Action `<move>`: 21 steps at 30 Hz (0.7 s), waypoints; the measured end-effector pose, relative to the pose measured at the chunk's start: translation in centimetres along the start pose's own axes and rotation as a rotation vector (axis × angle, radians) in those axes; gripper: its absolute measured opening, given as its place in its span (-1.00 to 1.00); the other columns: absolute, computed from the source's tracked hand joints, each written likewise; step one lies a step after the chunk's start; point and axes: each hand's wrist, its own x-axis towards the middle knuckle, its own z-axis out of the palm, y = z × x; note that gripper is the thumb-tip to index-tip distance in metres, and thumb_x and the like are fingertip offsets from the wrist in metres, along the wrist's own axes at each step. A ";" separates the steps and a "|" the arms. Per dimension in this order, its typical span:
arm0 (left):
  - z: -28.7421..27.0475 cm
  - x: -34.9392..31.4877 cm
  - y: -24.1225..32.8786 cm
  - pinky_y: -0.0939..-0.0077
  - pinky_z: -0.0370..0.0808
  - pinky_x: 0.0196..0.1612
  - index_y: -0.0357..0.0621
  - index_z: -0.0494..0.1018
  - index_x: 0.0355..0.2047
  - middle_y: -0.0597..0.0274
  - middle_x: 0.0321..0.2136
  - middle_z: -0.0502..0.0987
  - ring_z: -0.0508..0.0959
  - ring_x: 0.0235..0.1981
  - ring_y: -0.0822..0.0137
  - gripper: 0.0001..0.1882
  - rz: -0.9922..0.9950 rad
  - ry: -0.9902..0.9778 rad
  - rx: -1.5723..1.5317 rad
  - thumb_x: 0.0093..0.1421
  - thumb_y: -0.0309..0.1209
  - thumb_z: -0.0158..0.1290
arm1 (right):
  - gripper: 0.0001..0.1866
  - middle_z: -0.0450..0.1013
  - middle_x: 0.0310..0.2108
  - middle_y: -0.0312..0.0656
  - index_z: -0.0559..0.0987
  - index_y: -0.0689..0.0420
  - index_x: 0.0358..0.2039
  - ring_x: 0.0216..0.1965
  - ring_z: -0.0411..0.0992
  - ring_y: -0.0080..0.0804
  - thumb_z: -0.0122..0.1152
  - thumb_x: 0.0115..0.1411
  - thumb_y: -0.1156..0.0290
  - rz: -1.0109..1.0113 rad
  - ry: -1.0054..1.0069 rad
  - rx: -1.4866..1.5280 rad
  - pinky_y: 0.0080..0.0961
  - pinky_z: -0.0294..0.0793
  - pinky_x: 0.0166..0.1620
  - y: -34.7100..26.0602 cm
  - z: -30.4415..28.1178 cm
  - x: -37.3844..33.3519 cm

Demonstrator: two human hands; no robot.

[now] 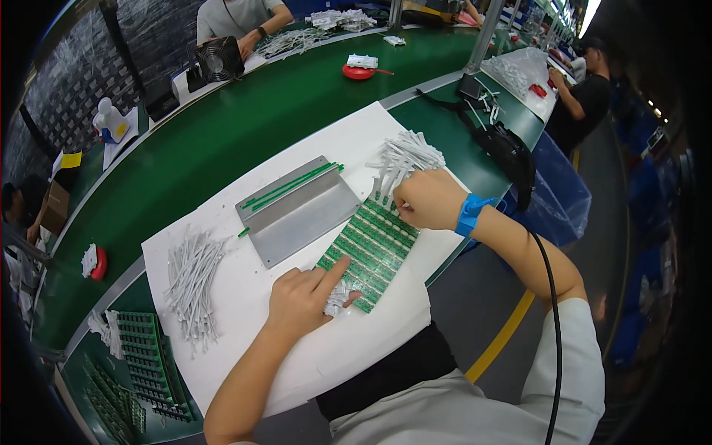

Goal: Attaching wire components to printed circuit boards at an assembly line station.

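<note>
A green circuit board panel (374, 248), divided into rows of small boards, lies tilted on a white sheet. My left hand (300, 297) rests on its near left edge, index finger stretched over the rows and thumb apart. Small white connector pieces (339, 298) show between that thumb and finger. At the panel's far end my right hand (430, 200), with a blue wrist strap (472, 213), has its fingers closed in a pinch; what they hold is hidden. White cables (404, 157) are heaped just beyond it, some ends reaching the panel's far edge.
Left of the panel stands a grey metal fixture (304, 215) with green strips (293, 185) along it. A bundle of white cables (194, 285) lies farther left, with stacked green panels (148, 363) beyond the white sheet (259, 371). A black cord (552, 326) passes my right arm.
</note>
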 end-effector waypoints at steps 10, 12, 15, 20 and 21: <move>1.3 -0.3 -1.2 0.38 0.41 -0.45 -0.18 0.44 0.04 0.19 -0.47 0.51 0.49 -0.56 0.16 -0.26 -0.070 0.128 -0.255 -0.29 -0.47 0.32 | -0.86 0.60 -0.49 -0.16 0.69 0.08 -0.45 -0.42 0.57 -0.15 0.29 -0.04 0.35 0.009 -0.080 0.061 -0.27 0.54 -0.32 0.7 -0.1 1.0; 1.2 -0.3 -1.3 0.37 0.42 -0.44 -0.18 0.44 0.03 0.17 -0.44 0.54 0.52 -0.54 0.16 -0.26 -0.052 0.113 -0.242 -0.30 -0.48 0.31 | -0.86 0.60 -0.49 -0.16 0.69 0.08 -0.46 -0.41 0.58 -0.15 0.29 -0.04 0.34 0.019 -0.100 0.041 -0.27 0.55 -0.32 0.5 -0.4 1.2; 1.4 -0.5 -1.4 0.36 0.45 -0.41 -0.15 0.45 0.02 0.14 -0.37 0.60 0.55 -0.51 0.15 -0.27 -0.041 0.114 -0.242 -0.31 -0.52 0.27 | -0.86 0.61 -0.48 -0.16 0.69 0.08 -0.46 -0.41 0.58 -0.15 0.28 -0.04 0.34 0.027 -0.128 0.025 -0.27 0.55 -0.31 0.3 -0.6 1.4; 1.4 -0.5 -1.3 0.36 0.45 -0.41 -0.13 0.46 0.01 0.18 -0.35 0.60 0.55 -0.52 0.16 -0.30 -0.054 0.091 -0.226 -0.30 -0.53 0.25 | -0.84 0.61 -0.46 -0.17 0.70 0.08 -0.45 -0.39 0.58 -0.16 0.29 -0.05 0.32 0.031 -0.164 -0.027 -0.27 0.56 -0.31 -0.3 -0.8 1.9; 1.4 -0.6 -1.3 0.36 0.45 -0.41 -0.13 0.46 0.01 0.18 -0.35 0.60 0.55 -0.52 0.16 -0.30 -0.053 0.092 -0.228 -0.30 -0.53 0.25 | -0.84 0.62 -0.45 -0.17 0.70 0.08 -0.45 -0.38 0.59 -0.16 0.30 -0.05 0.32 0.035 -0.175 -0.035 -0.27 0.56 -0.31 -0.2 -0.7 1.9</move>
